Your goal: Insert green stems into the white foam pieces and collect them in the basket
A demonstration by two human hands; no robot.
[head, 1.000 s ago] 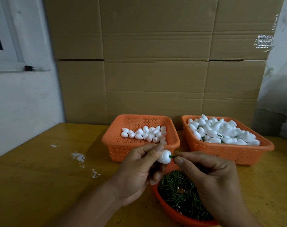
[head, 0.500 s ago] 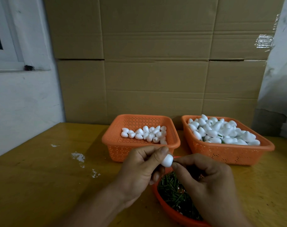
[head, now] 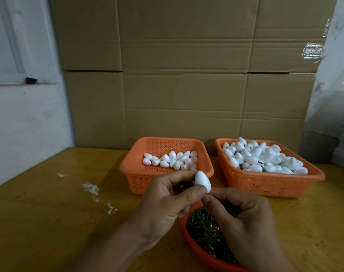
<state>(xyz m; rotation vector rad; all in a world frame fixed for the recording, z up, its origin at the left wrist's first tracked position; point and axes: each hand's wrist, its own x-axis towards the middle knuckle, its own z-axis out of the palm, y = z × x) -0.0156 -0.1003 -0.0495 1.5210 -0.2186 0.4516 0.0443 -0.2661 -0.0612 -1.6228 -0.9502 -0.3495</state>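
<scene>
foam piece [head: 202,181]: egg-shaped, long axis tilted, narrow tip down-right, blunt end up-left; above near bowl [head: 198,250] of stems [head: 203,230]
left hand [head: 167,203]: pinches foam piece, thumb and forefinger
right hand [head: 245,222]: fingertips closed at tip; contents hidden

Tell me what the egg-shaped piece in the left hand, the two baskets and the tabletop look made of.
Piece: likely white foam, matte and smooth. Baskets: orange moulded plastic, with perforated lattice walls. Tabletop: probably wood or laminate, yellowish, with a faint sheen and scuffs.
</scene>
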